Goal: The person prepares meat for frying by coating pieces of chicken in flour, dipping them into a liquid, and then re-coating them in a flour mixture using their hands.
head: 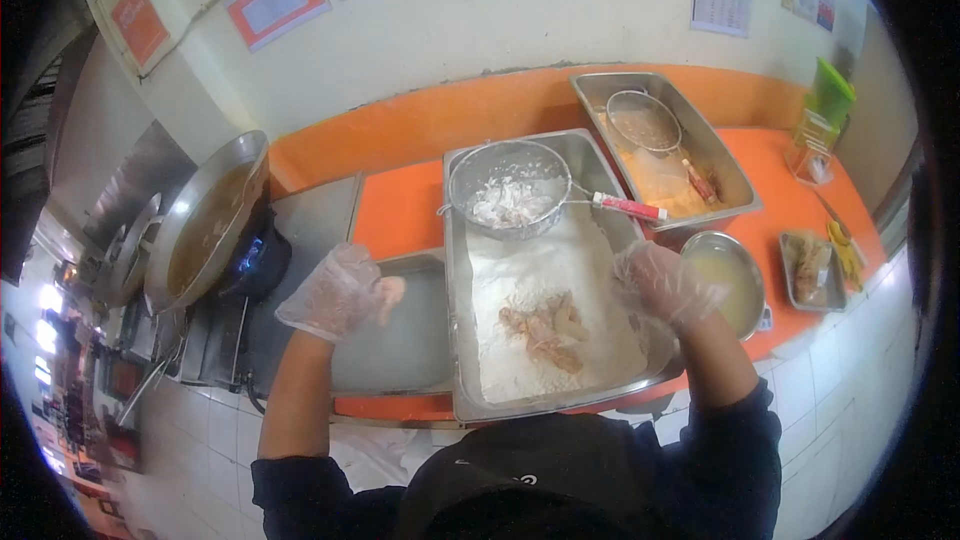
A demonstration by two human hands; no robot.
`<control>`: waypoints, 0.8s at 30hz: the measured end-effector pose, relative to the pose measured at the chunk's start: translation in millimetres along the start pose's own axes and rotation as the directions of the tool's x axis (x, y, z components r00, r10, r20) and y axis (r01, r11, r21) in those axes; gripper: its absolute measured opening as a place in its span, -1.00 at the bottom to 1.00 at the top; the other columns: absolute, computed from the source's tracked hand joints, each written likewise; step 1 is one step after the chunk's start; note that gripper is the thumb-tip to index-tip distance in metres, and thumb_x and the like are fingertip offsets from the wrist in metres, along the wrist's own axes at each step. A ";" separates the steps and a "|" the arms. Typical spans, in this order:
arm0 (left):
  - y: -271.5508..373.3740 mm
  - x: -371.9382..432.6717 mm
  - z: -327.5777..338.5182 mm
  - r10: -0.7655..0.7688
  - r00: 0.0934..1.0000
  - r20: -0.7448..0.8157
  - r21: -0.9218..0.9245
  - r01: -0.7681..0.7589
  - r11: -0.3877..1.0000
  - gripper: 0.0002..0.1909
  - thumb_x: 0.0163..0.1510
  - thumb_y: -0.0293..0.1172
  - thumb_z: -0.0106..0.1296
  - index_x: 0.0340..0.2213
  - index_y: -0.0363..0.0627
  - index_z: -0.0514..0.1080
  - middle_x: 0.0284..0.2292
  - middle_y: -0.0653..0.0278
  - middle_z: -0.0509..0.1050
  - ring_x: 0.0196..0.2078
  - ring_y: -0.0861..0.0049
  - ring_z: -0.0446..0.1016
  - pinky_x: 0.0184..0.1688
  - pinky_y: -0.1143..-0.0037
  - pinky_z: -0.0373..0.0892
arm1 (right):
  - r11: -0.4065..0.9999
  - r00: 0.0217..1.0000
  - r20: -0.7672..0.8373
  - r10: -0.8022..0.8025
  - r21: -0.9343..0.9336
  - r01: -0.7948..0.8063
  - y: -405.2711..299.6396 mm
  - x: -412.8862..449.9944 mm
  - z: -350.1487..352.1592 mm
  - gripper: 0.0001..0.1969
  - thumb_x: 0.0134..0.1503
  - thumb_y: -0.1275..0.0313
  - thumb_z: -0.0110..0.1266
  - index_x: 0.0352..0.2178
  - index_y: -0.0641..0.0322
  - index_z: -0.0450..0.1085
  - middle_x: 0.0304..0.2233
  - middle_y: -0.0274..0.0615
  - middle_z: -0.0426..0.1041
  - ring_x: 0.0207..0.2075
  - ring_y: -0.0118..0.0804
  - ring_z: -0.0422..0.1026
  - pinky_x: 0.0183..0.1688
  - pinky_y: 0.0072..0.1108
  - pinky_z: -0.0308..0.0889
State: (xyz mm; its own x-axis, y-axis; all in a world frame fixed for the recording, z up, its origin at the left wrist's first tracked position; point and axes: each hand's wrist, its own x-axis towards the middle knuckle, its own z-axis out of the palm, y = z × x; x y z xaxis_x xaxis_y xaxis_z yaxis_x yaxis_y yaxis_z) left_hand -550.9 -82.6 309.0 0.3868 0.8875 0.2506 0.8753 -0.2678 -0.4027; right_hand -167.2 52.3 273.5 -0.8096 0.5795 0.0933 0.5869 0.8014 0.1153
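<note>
My left hand [334, 296], in a clear plastic glove, is closed around a pale pink piece of raw meat [389, 298], apparently chicken. It hovers over a shallow metal tray of cloudy liquid [405, 360]. My right hand [664, 283], gloved as well, is above the right rim of a deep steel pan [452, 345]; its fingers are curled and whatever they may hold is hidden. White flour [510, 382] covers that pan's bottom, with several pieces of raw chicken [547, 330] lying on it. A wire strainer [510, 187] with floury pieces rests across the pan's far end.
A large pan of oil [214, 232] stands on the left. Behind the flour pan's right side, a second steel pan [739, 202] holds orange-yellow breading and another strainer [643, 121]. On the right are a bowl of yellowish liquid [720, 277] and a small metal tray [817, 304] with a bag.
</note>
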 end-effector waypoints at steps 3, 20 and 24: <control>15.2 32.2 0.2 0.142 0.955 -0.259 -0.090 -0.171 0.981 -0.86 -0.32 -0.32 0.00 -0.75 -0.06 0.31 -0.69 0.27 0.29 -0.59 0.38 0.27 -0.54 0.42 0.23 | 0.951 0.996 -0.020 0.089 0.299 -0.079 16.3 24.7 -8.3 -0.85 -0.16 0.36 -0.05 -0.59 0.23 0.35 -0.59 -0.10 0.36 -0.47 -0.13 0.37 -0.40 -0.44 0.28; 7.4 222.3 123.0 -0.351 0.571 0.742 -0.064 0.582 0.811 -0.69 -0.12 -0.35 -0.09 -0.26 -0.06 0.43 -0.14 0.24 0.37 -0.09 0.30 0.35 -0.15 0.41 0.32 | 0.996 0.938 0.343 0.054 0.043 -0.073 41.9 247.5 88.1 -0.74 -0.09 0.38 -0.09 -0.35 0.22 0.44 -0.23 -0.06 0.40 -0.18 -0.15 0.39 -0.16 -0.43 0.27; 14.5 247.9 105.5 -0.304 0.455 0.837 0.054 0.483 0.874 -0.65 -0.13 -0.30 -0.07 -0.22 0.03 0.40 -0.13 0.32 0.37 -0.10 0.36 0.35 -0.12 0.37 0.30 | 0.976 0.926 0.341 0.163 0.082 -0.202 50.6 259.5 116.8 -0.72 -0.12 0.34 -0.03 -0.34 0.20 0.44 -0.23 -0.07 0.40 -0.16 -0.16 0.38 -0.14 -0.44 0.26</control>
State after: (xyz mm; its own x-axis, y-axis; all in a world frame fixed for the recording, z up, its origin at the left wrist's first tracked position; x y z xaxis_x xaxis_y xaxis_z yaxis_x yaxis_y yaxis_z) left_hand -472.9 173.0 272.4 -0.3326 0.7992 -0.5006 0.9360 0.2148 -0.2789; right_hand -348.5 260.6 188.1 -0.6571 0.7174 -0.2316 0.7353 0.6776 0.0125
